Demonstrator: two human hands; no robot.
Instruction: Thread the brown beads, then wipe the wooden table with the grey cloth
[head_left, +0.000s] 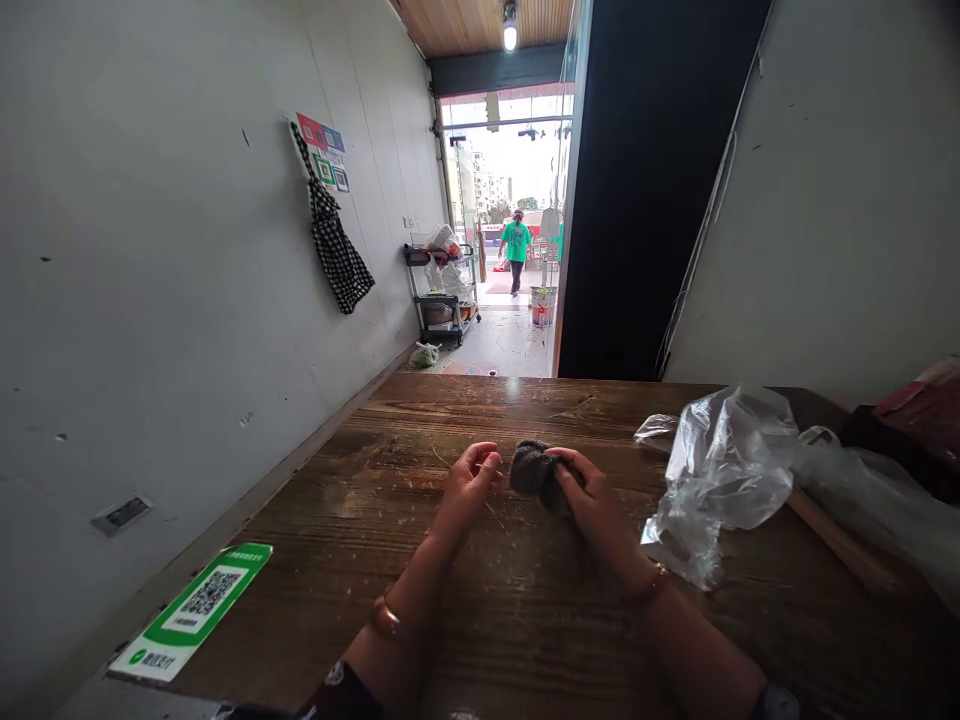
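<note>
I've got a big wooden desk (517,610) on my feed, with a crumpled plastic bag (731,465) off to the right. Left hand (469,485) has its fingers curled in close, can't tell if the tips meet. Right hand (592,500) has a dark grey cloth (531,470) pinched, over mid-desk. It's bunched, no clear long axis. Cloth's just right of the left fingers, not touching them, so the right's nearer.

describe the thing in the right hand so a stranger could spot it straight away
Over the dark brown wooden table, find the person's bare right hand. It holds a dark grey, fuzzy-looking bundle; unlike the clear, crinkled plastic bag farther right, the bundle is opaque and compact.
</note>
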